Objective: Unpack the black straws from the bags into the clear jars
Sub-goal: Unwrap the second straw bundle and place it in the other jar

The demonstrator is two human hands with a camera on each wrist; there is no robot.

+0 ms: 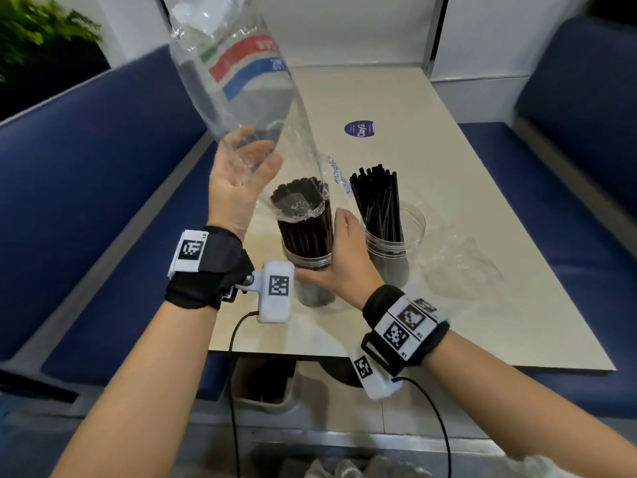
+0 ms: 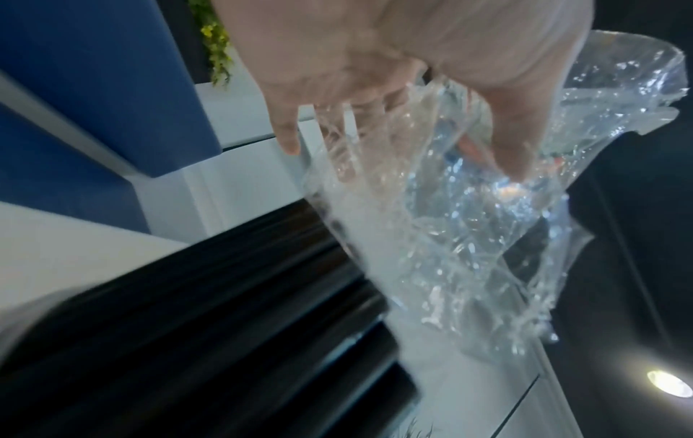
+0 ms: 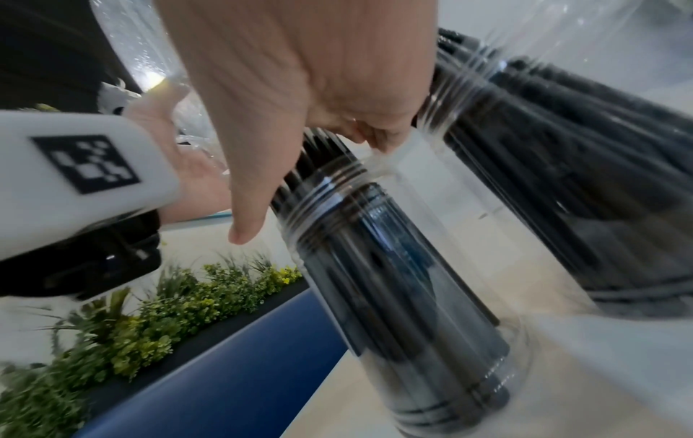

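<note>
My left hand [image 1: 255, 157] [image 2: 394, 148] is raised over the table and grips the lower part of a clear plastic bag [image 1: 234, 63] [image 2: 469, 237] with red and blue stripes. The bag's open end still drapes over the top of a bundle of black straws [image 1: 300, 205] [image 2: 187, 326]. That bundle stands in the near clear jar [image 1: 310, 270] [image 3: 394, 296]. My right hand [image 1: 341, 243] [image 3: 300, 166] is wrapped around that jar at its rim. Beside it, a second clear jar [image 1: 393, 243] [image 3: 581, 207] holds loose black straws [image 1: 375, 194].
A crumpled empty clear bag [image 1: 462, 267] lies on the beige table [image 1: 448, 322] right of the jars. A purple sticker [image 1: 359, 128] sits further back. Blue benches [image 1: 86, 188] flank the table, with a bin [image 1: 262, 381] under its near edge.
</note>
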